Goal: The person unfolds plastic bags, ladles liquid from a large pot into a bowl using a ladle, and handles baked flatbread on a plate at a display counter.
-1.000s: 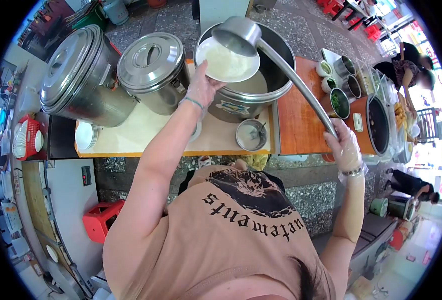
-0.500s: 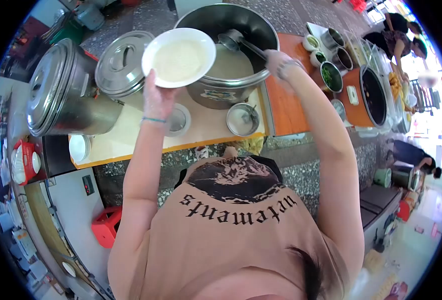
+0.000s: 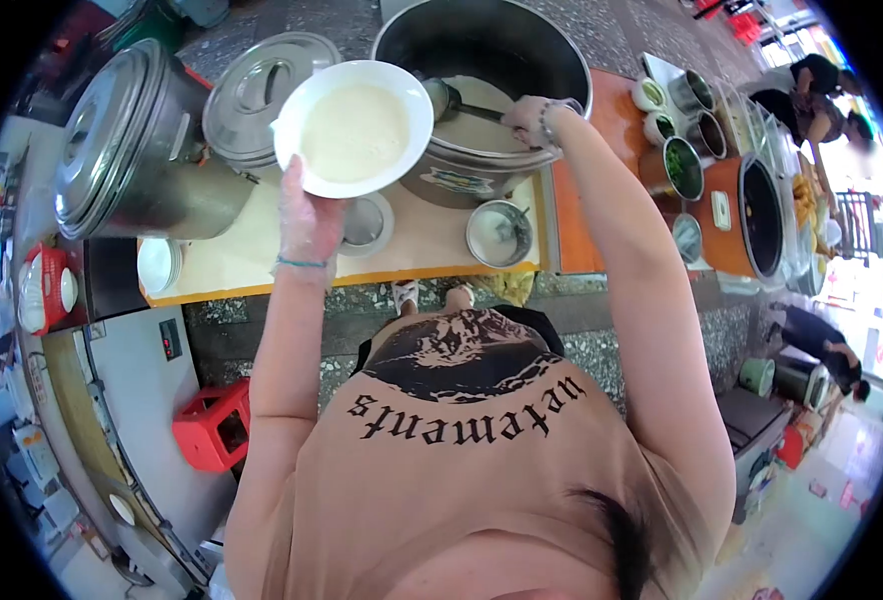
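My left hand point(image 3: 312, 212), in a clear thin glove, grips the near rim of a white bowl point(image 3: 417, 150). Pale, creamy liquid point(image 3: 356, 135) lies in the bowl. My right hand point(image 3: 534, 122) is closed around the dark handle of a ladle point(image 3: 444, 100), whose cup is down inside a large steel pot point(image 3: 467, 182), close to the bowl's right edge. Similar pale liquid fills the lower part of the pot. In front of the pot stands a small metal container point(image 3: 500, 235) with whitish contents and a utensil in it.
Left of the bowl stand a lidded steel pot point(image 3: 177, 175) and a round metal lid point(image 3: 267, 95). Stacked white dishes point(image 3: 159, 266) sit at the counter's front corner. To the right are an orange pot point(image 3: 719, 212) and a container of chopped greens point(image 3: 680, 168). People point(image 3: 817, 95) are further right.
The ladle's cup has come lower and left, nearer the bowl, and my right hand has dropped slightly toward me. The bowl has stayed nearly in place while the view shifted.
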The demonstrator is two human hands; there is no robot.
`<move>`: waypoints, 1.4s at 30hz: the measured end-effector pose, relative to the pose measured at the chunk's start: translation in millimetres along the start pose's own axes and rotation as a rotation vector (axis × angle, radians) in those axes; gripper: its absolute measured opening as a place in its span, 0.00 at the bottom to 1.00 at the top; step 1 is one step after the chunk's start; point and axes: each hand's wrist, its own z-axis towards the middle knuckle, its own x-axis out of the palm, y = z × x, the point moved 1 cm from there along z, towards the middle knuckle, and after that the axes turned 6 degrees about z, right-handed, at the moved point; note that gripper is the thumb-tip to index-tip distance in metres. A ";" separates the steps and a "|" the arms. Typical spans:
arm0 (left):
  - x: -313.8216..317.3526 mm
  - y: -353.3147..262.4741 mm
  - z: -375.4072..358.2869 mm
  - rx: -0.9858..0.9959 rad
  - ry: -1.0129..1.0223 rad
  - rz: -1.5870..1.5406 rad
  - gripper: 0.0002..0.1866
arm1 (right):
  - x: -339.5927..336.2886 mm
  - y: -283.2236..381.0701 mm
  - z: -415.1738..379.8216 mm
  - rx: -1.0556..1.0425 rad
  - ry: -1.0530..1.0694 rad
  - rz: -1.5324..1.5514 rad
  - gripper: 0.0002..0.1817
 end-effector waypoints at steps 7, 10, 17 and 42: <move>-5.3 -0.9 -2.3 -0.019 0.011 -0.023 0.27 | -3.5 -11.0 -46.5 0.151 -0.121 0.794 0.09; -3.7 -1.2 -3.0 -0.010 -0.013 -0.010 0.27 | -46.2 38.1 -112.7 0.530 0.049 1.496 0.09; 0.4 6.0 5.3 -0.068 -0.001 0.030 0.29 | -64.0 75.8 -207.5 0.412 -0.232 1.834 0.08; 58.9 26.4 36.5 -0.148 0.083 0.040 0.28 | -96.3 144.6 -363.7 0.222 -0.597 1.718 0.28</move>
